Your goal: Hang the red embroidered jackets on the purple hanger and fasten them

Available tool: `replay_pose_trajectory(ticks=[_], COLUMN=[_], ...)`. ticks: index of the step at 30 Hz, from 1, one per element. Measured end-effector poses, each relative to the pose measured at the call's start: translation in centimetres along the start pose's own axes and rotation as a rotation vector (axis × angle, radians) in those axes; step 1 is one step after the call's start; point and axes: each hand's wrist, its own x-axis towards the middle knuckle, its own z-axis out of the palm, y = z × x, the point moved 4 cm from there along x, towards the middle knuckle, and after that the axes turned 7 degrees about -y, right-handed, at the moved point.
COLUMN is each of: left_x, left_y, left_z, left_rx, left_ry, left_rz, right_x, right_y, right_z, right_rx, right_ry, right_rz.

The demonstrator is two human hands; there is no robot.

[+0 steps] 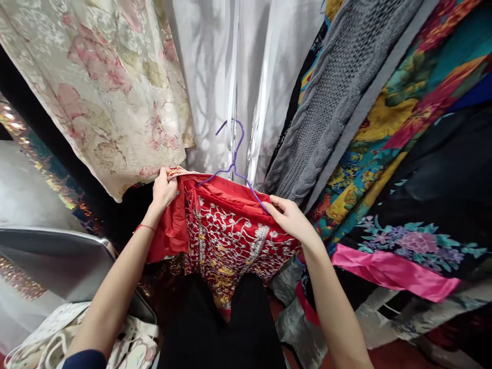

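Observation:
A red garment with silver and gold embroidery is stretched between my two hands, its red lining showing along the upper edge. My left hand is closed on the garment's upper left edge. At the other end, my right hand pinches the upper right edge, with its thumb by the tip of the hanger's arm. The purple wire hanger stands at the garment's opening, hook upward. Its lower arms reach into the opening, where the cloth partly hides them. Below, the garment's pointed lower part hangs over black-clad legs.
A cream floral cloth hangs at upper left, with white curtains behind. Along the right hang a grey cable-knit piece and several bright floral garments. A grey chair and a pale patterned bag are at lower left.

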Motion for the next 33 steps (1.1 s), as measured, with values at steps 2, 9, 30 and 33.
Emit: replay_pose_trajectory(ticks=[2,9,30,33], left_x=[-0.9,-4.5,-1.4,-5.2], left_y=[0.6,-0.2,0.0,2.1], left_z=[-0.7,-3.0,-6.0,-8.8], left_rx=[-0.001,0.214,0.475,0.687], left_ry=[0.0,-0.178,-0.66,-0.296], left_rz=[0.04,0.031,0.071,0.071], right_x=[-0.2,0.7,0.3,0.2], right_y=[0.1,1.2,1.9,1.7], right_z=[-0.3,-0.1,-0.7,-1.0], right_rx=[-0.003,-0.003,0.532,0.509], right_ry=[-0.002,-0.012,-0.181,-0.186], right_rz=[-0.001,-0.042,0.108,0.092])
